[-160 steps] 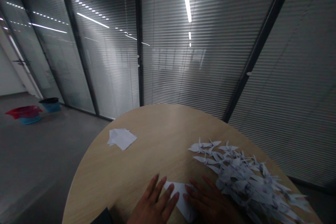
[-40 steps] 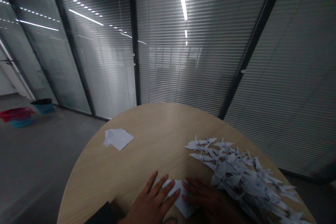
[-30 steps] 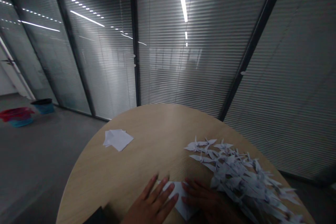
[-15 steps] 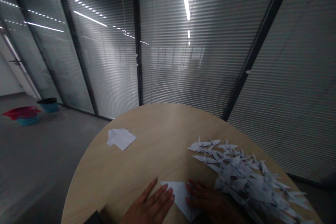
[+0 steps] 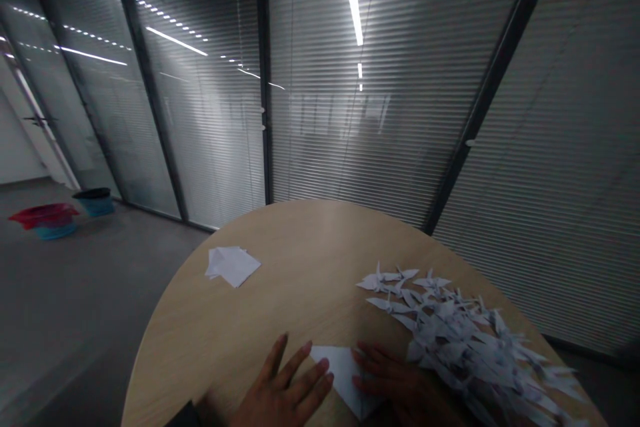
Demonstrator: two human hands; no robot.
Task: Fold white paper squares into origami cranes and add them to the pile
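Note:
A folded piece of white paper lies flat at the near side of the table, between my hands. My left hand is open, its fingers spread, with fingertips at the paper's left edge. On the paper's right part rests my right hand, fingers stretched out flat and holding nothing between them. Part of the paper is hidden beneath the right hand. Close by on the right is a heap of folded white paper cranes.
The round wooden table carries a small stack of white paper sheets at its left. Glass partitions with blinds stand behind. On the floor at left are a bin with a red liner and a bin with a black liner.
My left hand's fingers have spread wider, and the index finger has shifted slightly left and up. My right hand stays on the paper. The view has shifted slightly.

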